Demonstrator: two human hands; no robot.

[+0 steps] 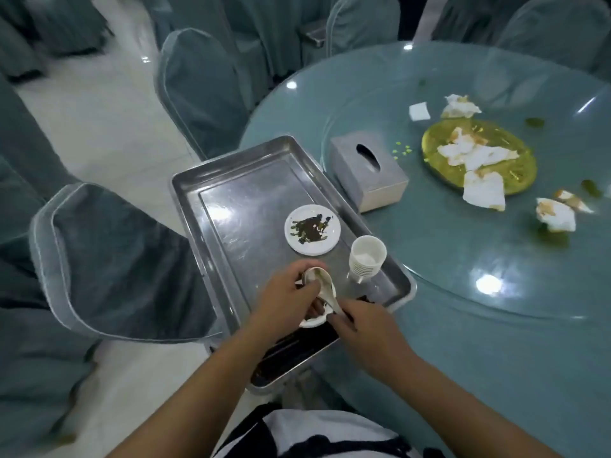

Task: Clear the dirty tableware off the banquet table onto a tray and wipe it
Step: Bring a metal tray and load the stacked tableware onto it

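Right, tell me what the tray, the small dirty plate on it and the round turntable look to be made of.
Tray: metal, likely stainless steel; grey, brushed, with blurred reflections. Small plate: white glazed ceramic, perhaps porcelain or melamine; smooth and glossy around the dark residue. Turntable: clear glass, judging by sharp lamp glints and a see-through edge.

We are seeing both forearms bare right down to the left hand (pixel 284 294) and the right hand (pixel 368 328). At the bottom edge we are making out a white garment (pixel 314 428) crossed by black straps (pixel 248 422), perhaps an apron, though the view is blurring there.
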